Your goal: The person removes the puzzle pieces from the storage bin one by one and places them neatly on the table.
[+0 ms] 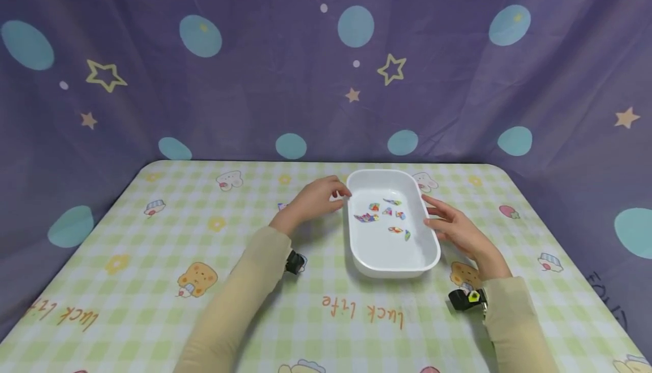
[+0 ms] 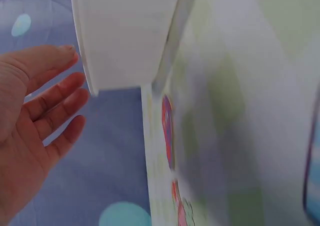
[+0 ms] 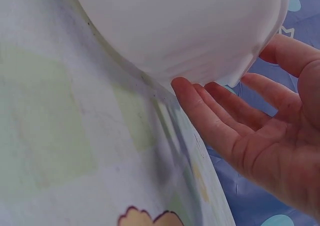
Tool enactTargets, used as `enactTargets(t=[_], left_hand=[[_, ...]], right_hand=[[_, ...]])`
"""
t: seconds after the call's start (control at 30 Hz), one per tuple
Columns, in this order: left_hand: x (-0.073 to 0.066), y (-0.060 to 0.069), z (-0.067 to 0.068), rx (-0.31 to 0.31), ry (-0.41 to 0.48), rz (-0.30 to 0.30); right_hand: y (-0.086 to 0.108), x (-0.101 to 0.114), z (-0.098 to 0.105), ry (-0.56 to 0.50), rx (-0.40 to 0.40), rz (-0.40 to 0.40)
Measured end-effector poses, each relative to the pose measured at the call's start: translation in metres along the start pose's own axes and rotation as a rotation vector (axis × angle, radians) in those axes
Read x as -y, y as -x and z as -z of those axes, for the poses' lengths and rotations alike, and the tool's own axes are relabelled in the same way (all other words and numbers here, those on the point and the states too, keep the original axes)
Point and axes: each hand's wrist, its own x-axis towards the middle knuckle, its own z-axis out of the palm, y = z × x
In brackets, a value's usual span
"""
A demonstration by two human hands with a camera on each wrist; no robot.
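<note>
A person's two bare hands flank a white tray (image 1: 377, 251) on a counter (image 1: 168, 226) covered in pale green check. The left hand (image 1: 312, 200) is at the tray's left side; its fingers (image 2: 55, 92) are relaxed and slightly bent, pinching nothing, with the tips right at the tray's edge. Whether they touch it, I cannot tell. The right hand (image 1: 460, 237) is at the opposite side, its fingers (image 3: 207, 118) spread and nearly straight, a fingertip resting on the tray's outer wall. Between the two sets of fingers, on the tray's floor, lie seven small, brightly coloured pieces (image 1: 367, 218), grouped loosely and well inside the walls. Behind each hand's fingers, at the wrist, is a black device (image 1: 294, 262) below a cream sleeve (image 1: 260, 260). Beyond the fingertips, past the counter's far edge, hangs a purple curtain (image 1: 254, 90) with stars and blue ovals.
</note>
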Motion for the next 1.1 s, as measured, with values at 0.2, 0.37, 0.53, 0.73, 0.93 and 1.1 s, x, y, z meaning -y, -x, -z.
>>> enactTargets(t=[0.2,0.37,0.53,0.73,0.93,1.1], left_hand=[[-0.019,-0.012,-0.009,-0.007,-0.005,-0.099],[-0.031,-0.018,-0.016,0.032,-0.024,-0.127],[-0.042,-0.025,-0.026,0.086,-0.026,-0.161],[-0.057,-0.032,-0.037,0.132,-0.024,-0.195],[-0.068,-0.039,-0.042,0.197,-0.029,-0.189],[-0.073,-0.046,-0.049,0.255,-0.03,-0.204]], right_hand=[[0.0,-0.002,0.0,-0.005,-0.002,0.0],[0.001,-0.003,0.0,-0.016,-0.001,0.001],[0.001,-0.003,0.0,-0.008,-0.005,-0.008],[0.0,-0.001,0.0,-0.002,-0.004,-0.015],[0.0,0.001,0.001,0.019,-0.002,-0.013],[0.0,0.001,0.001,0.026,0.003,-0.007]])
